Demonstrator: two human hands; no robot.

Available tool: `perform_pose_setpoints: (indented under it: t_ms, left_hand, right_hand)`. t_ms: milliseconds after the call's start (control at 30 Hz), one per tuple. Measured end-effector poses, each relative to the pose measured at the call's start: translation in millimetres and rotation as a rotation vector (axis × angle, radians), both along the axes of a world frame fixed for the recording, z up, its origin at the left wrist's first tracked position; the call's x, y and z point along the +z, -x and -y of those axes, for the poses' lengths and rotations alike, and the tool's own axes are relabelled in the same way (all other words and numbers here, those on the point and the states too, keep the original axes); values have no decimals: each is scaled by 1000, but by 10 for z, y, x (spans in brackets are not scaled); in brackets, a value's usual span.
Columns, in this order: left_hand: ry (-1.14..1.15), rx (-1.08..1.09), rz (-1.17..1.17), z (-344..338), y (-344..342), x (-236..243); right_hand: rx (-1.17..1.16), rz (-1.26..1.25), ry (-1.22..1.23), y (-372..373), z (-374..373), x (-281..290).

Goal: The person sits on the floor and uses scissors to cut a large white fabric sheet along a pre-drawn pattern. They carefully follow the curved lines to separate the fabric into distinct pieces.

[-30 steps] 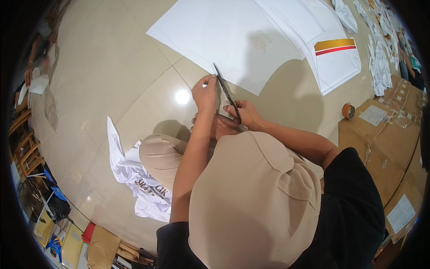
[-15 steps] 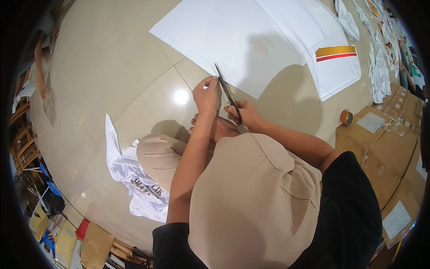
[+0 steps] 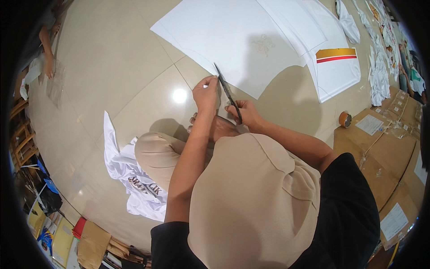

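Note:
A large white sheet (image 3: 210, 33), cloth or paper, lies on the floor ahead with a faint flower-like emblem on it. My left hand (image 3: 206, 95) is closed in a pinch at its near edge. Black-handled scissors (image 3: 227, 91) are in my right hand (image 3: 247, 113), the fingers wrapped through the handles. Their blades point forward along the sheet's edge, beside my left fingertips. Whether the blades have fabric between them is too small to tell. Under my wrists rests my bare foot (image 3: 223, 129).
White pieces, one with a gold and red band (image 3: 336, 56), lie at the far right. Cardboard boxes (image 3: 371, 148) and a tape roll (image 3: 345, 119) are at the right. A crumpled white printed garment (image 3: 143, 188) lies by my left knee. Another person's hand (image 3: 48, 67) shows far left.
My hands and the scissors have hardly moved. At the far left, the other person's hand and a clear plastic piece have shifted.

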State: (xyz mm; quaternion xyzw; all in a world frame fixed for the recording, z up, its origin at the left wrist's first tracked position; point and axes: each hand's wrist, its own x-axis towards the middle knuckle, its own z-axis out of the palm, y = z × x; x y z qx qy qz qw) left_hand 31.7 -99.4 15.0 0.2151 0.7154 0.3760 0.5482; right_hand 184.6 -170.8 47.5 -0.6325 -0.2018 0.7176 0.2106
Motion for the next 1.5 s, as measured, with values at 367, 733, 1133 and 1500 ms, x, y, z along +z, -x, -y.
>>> perform_pose_setpoints:
  t_ms: [367,733,1133,1500]
  left_hand:
    - [-13,5,-14,5,-18,40]
    - [26,11,5,8,-9,4]
    - [66,57,101,29,-4,-78]
    - [19,46,96,56,-13,-41]
  right_hand:
    - [16,16,23,-11,-5,57]
    - [-11,11,13,3,42,-3]
    - [61,21,13,-121,-43,40]
    - [50,28,10,-91,-87,1]
